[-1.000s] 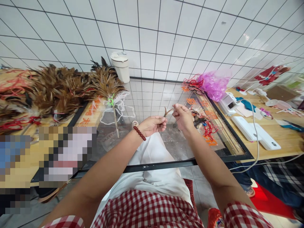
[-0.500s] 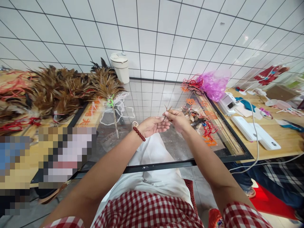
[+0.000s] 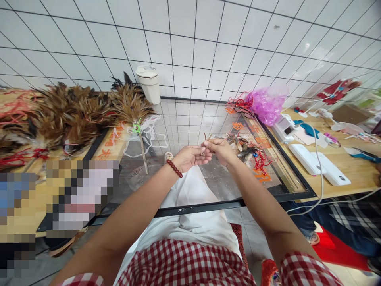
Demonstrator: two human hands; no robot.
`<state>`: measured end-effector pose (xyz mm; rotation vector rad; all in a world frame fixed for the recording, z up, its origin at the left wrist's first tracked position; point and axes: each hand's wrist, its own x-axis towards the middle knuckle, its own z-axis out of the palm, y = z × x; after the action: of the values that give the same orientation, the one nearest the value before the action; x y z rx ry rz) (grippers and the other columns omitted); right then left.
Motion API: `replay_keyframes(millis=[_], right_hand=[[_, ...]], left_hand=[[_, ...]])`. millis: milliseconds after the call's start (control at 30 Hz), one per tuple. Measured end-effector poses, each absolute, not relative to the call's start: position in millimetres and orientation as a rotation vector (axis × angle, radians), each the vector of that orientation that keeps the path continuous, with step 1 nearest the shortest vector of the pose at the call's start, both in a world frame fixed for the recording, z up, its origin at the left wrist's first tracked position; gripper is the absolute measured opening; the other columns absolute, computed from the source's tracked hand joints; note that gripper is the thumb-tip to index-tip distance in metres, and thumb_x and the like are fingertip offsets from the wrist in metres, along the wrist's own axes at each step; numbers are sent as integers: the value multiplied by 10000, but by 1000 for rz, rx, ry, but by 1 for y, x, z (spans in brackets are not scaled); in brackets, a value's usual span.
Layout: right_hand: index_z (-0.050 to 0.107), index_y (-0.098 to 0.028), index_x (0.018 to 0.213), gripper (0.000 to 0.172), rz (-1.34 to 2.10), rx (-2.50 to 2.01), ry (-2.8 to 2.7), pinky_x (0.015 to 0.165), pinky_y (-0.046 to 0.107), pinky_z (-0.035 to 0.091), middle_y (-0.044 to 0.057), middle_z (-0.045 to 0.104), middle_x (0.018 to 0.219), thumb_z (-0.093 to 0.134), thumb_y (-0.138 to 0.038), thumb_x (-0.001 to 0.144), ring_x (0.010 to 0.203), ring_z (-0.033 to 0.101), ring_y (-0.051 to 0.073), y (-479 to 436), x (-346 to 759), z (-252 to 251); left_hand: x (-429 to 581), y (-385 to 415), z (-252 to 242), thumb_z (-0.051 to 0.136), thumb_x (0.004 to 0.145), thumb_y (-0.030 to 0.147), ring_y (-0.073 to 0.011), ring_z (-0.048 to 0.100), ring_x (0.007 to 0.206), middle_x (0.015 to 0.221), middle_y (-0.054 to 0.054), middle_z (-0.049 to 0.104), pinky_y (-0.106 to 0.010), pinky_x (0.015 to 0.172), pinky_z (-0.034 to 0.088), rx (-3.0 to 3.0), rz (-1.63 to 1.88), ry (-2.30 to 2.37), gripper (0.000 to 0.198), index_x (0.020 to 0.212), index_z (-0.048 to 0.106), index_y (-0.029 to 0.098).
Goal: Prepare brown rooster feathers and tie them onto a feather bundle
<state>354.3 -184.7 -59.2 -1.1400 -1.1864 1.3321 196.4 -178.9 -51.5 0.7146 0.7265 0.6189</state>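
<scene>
Over the glass tabletop (image 3: pixel 190 119) my two hands meet at their fingertips. My left hand (image 3: pixel 193 155), palm up with a dark red bead bracelet (image 3: pixel 174 168) at the wrist, pinches between thumb and fingers. My right hand (image 3: pixel 219 149) is closed from the other side in a pinch. Between them sticks up a small thin brown feather (image 3: pixel 205 136); its lower part is hidden by the fingers. Just beyond my right hand lies a pile of loose feathers (image 3: pixel 239 145) with red cords (image 3: pixel 262 162). To the left lies a feather duster (image 3: pixel 132 101) with a bare stick handle and white ribbon.
A white lidded cup (image 3: pixel 149 84) stands by the tiled wall. More bundled feathers (image 3: pixel 68 115) fill the left side. A pink plastic bag (image 3: pixel 269 105) and red strings sit at the back right. White power banks (image 3: pixel 330 169) and a cable lie on the right wooden table. People sit on both sides.
Both hands stay together over the glass, with only slight finger movement around the feather. The whole view has shifted slightly.
</scene>
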Motion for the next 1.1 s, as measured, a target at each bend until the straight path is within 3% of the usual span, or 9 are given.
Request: replay_keyframes(millis=[133,300,400,500,633,733,833,933,1100], right_hand=[[730,-176,759,390,1268,-1138,-1308,642,268,475,32,650,763,772,-546,644,693,565,134,-185,357,-59],[574,-239,1290,818,651,-1155,-1766,781,327,476,61,549,1089,854,-468,556,801,497,152,-188,355,-60],[470,-228,1394,804,431,-1162,-1823,794,340,475,79,528,1094,783,-433,683,796,487,160,-189,350,-62],[559,-218,1315,645,422,-1196,-1906,768,329,478,82,585,1082,746,-393,723,784,525,162,-187,363,-57],[747,-201,976,233,322,-1704,-1975,750,311,455,73,697,919,654,-267,773,801,607,190,-173,419,-33],[766,-185,875,199,74,-2216,-1791,742,308,437,98,714,877,607,-255,779,860,630,230,-157,458,-17],[753,-167,776,155,140,-2434,-1723,706,286,431,114,709,818,665,-287,733,835,634,231,-143,470,-15],[724,-169,719,82,282,-2342,-1807,669,262,423,72,684,711,683,-236,698,745,621,194,-138,464,-15],[698,-168,823,230,672,-1537,-1762,703,272,461,43,687,803,628,-382,772,756,613,169,-147,444,3]], left_hand=[[198,-178,-52,587,853,95,-175,692,671,771,-140,707,-272,650,562,657,667,733,127,784,685,55],[200,-176,-56,575,851,74,-133,664,688,779,-85,691,-249,658,547,525,830,711,127,769,672,83],[200,-176,-60,591,848,81,-100,622,623,766,-66,675,-277,708,559,539,836,668,109,765,661,80],[201,-173,-59,602,856,110,-92,618,609,770,-64,674,-273,701,560,566,877,706,93,783,654,85],[207,-158,-51,604,863,128,-98,627,593,710,-60,655,-215,585,527,627,960,790,96,801,652,73],[215,-142,-48,596,866,105,-71,594,540,651,-26,627,-183,544,506,559,1017,750,75,815,644,77],[221,-131,-51,584,873,96,-66,602,553,640,-15,625,-171,553,512,455,1077,702,73,825,637,81],[221,-127,-58,594,870,106,-72,613,565,653,-19,633,-178,560,523,425,1086,634,60,836,639,85],[215,-127,-62,589,869,102,-82,622,573,665,-32,645,-188,566,529,413,1068,581,78,812,638,86]])
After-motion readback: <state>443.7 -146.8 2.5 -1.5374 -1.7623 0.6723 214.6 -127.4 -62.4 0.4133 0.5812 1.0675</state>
